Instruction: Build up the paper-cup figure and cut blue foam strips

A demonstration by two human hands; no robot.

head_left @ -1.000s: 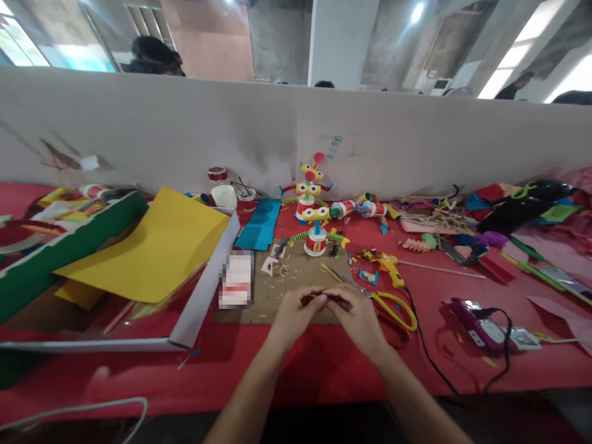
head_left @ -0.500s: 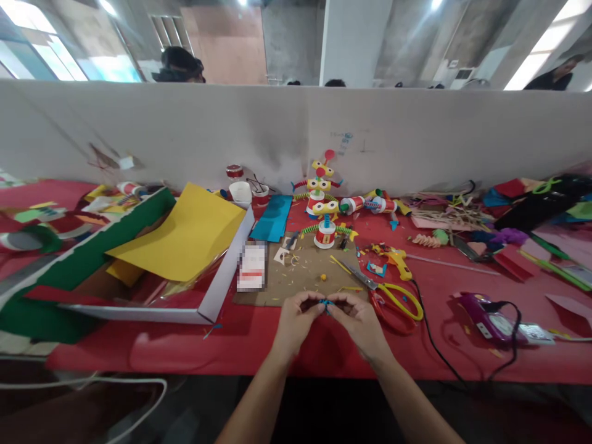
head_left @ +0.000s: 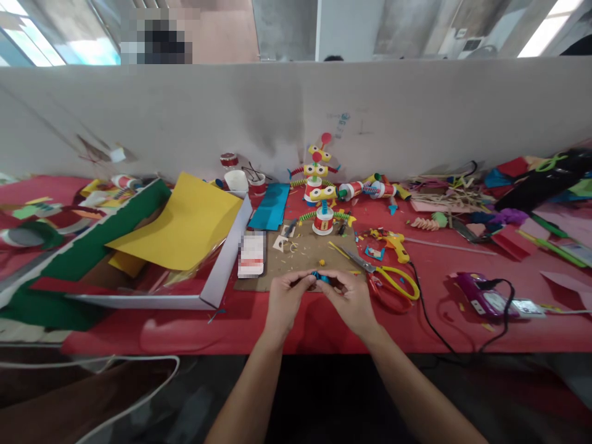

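Left hand (head_left: 283, 302) and right hand (head_left: 352, 302) meet at the near edge of a brown cardboard sheet (head_left: 303, 262), fingertips of both clamped on a small blue piece (head_left: 320, 277); the left sits at its eight o'clock, the right at its four. Fingers cover part of the piece, so its full shape cannot be told. Reckoned from it, a yellow bit (head_left: 322, 263) lies near at twelve o'clock, and farther along that line a cup figure (head_left: 322, 221) with green coiled arms stands upright. Scissors (head_left: 367, 266) lie near three o'clock, a yellow glue gun (head_left: 396, 246) between two and three. Blue sheets (head_left: 269, 208) lie between ten and eleven. Farther out, toward half past nine, a yellow sheet (head_left: 180, 225) rests over an open box (head_left: 226, 246) on the red desk (head_left: 296, 330).
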